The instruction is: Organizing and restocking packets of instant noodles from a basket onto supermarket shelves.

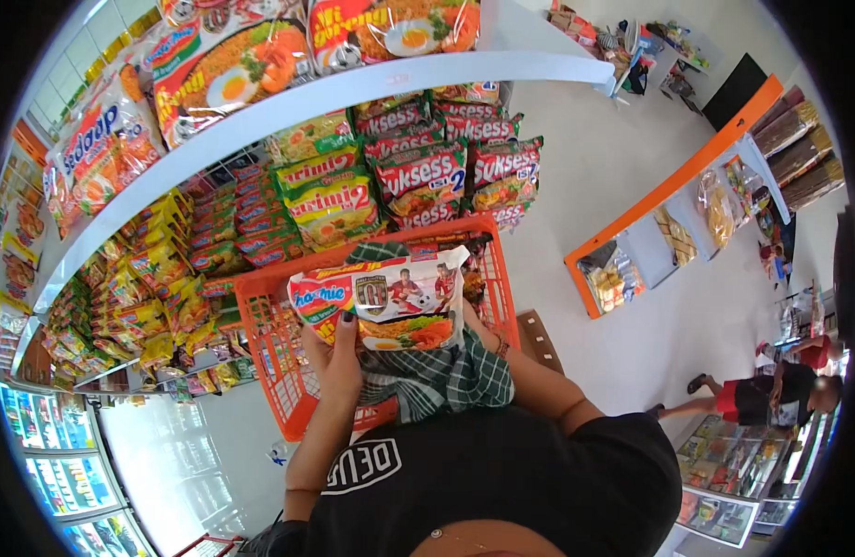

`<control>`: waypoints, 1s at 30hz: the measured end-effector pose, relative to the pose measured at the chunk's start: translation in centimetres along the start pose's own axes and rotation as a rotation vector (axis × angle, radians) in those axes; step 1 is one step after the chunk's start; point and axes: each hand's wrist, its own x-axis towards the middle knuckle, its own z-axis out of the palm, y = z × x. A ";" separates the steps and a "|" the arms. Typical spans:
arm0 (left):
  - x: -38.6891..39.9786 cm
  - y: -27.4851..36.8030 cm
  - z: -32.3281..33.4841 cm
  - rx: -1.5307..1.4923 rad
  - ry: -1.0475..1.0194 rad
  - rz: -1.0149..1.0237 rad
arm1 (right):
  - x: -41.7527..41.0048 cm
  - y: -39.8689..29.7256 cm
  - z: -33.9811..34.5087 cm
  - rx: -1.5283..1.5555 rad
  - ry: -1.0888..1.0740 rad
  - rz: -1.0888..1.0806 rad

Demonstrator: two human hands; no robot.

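An Indomie multipack of instant noodles [410, 324] is held in front of my chest, its printed face turned up towards me. My left hand [335, 356] grips its left end, the dark-nailed thumb lying across the front. At the opposite end my right hand [474, 322] holds the pack, its fingers mostly hidden behind it. Below the pack is an orange plastic shopping basket [260, 341]. A dark green checked cloth [427, 379] drapes between my forearms and over the basket's near side. Further packets show inside the basket, largely covered by the multipack.
A white shelf edge [371, 76] curves across ahead, carrying large noodle multipacks [232, 69]. Under it stand Suksess packets [424, 174] and yellow noodle packets [148, 313]. An orange-edged shelf unit [580, 278] is at right. Near a glass counter [734, 459], a person [761, 400] stands. Glass-fronted coolers [58, 452] line the left.
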 end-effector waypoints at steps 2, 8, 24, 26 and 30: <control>0.8 -0.6 -2.4 0.086 0.034 0.109 | -0.2 -1.9 12.5 -0.746 -0.203 -0.276; 2.9 2.3 -1.7 0.040 0.228 0.016 | -7.6 -9.6 22.4 -0.333 0.118 -0.223; 0.9 2.0 -0.1 -0.015 -0.087 0.120 | -7.0 -11.8 22.9 -1.385 -0.164 -0.435; 1.1 1.0 -0.4 0.014 -0.043 -0.008 | -8.2 -13.8 24.7 -1.344 -0.291 -0.423; 0.7 3.0 2.0 0.093 -0.182 0.045 | -9.3 -15.7 26.4 -1.356 -0.276 -0.377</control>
